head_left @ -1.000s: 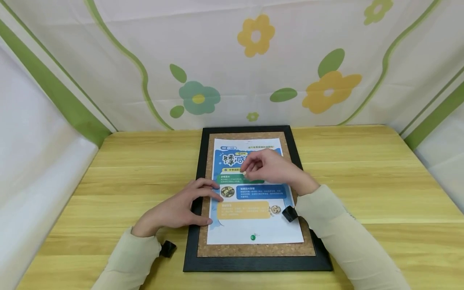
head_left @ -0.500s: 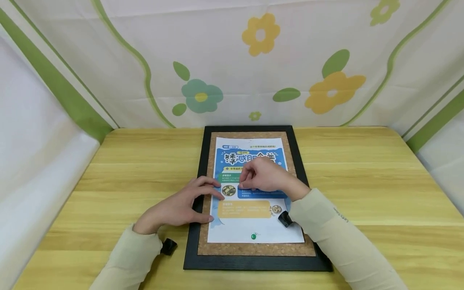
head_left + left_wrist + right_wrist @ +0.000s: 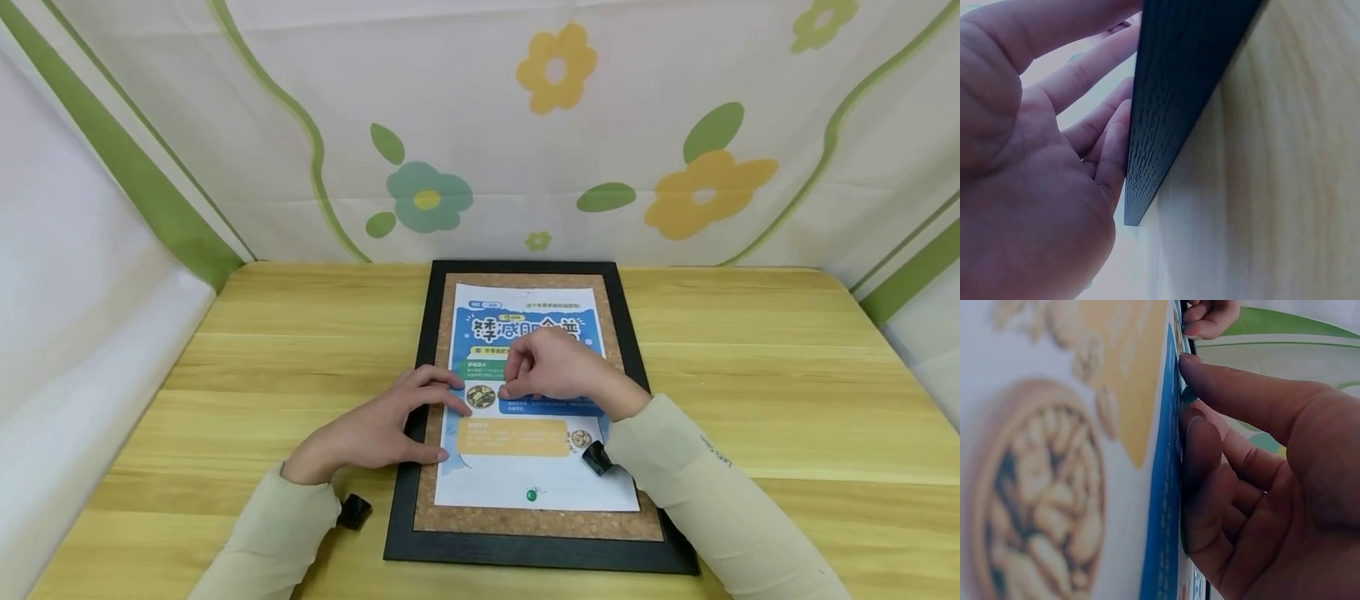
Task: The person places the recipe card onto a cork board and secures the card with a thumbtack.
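A printed poster (image 3: 487,483) lies on a cork board (image 3: 525,520) with a black frame (image 3: 525,550). My left hand (image 3: 382,425) rests at the left side, fingertips on the poster's edge and palm beside the frame; in the left wrist view its fingers (image 3: 1079,78) reach over the frame's side. My right hand (image 3: 558,367) is over the poster's middle, thumb and fingers pinching at the left end of the blue text box. In the right wrist view a small teal pushpin (image 3: 1189,395) shows between thumb and finger, mostly hidden. A green round pin (image 3: 532,495) sits near the poster's bottom.
The board lies on a wooden table (image 3: 750,375) near its back edge. Behind it hangs a white curtain (image 3: 487,125) with printed flowers, and white cloth also closes off the left and right sides. A black wrist camera (image 3: 597,458) hangs under the right sleeve, above the poster.
My right hand has come down the poster from the green box to the blue text box, then stayed there. The left hand holds its place. The head view has shifted slightly.
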Tool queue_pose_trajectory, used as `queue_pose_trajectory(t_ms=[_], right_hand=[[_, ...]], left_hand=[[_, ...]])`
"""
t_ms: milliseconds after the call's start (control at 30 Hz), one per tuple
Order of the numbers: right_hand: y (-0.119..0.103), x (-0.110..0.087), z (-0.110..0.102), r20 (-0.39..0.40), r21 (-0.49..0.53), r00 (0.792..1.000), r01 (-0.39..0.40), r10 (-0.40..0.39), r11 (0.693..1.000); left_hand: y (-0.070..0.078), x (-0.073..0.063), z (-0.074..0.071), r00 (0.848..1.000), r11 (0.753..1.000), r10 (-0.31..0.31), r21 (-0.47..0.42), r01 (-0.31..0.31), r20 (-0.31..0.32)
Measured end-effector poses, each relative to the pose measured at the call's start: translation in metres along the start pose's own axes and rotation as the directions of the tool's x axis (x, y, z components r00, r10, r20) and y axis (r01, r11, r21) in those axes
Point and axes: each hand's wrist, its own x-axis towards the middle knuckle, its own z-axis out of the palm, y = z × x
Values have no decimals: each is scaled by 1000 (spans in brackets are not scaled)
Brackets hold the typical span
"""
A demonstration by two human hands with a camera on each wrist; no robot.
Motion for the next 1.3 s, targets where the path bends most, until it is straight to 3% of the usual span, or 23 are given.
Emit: queue_pose_trajectory(t_ms=[633,933,1300], right_hand=[[3,-1,0,-32,-6,999,18,-18,1000],[2,-2,0,-38,20,999,27,-26,999],[1,-2,3,-46,-23,997,56,-57,998]], left_hand=[[0,-1,1,999,999,-31,8,31,-12],[-1,-2,1,1000,1000,-17,1,17,-15],[-1,-2,2,1000,1000,-9,10,10,-24]])
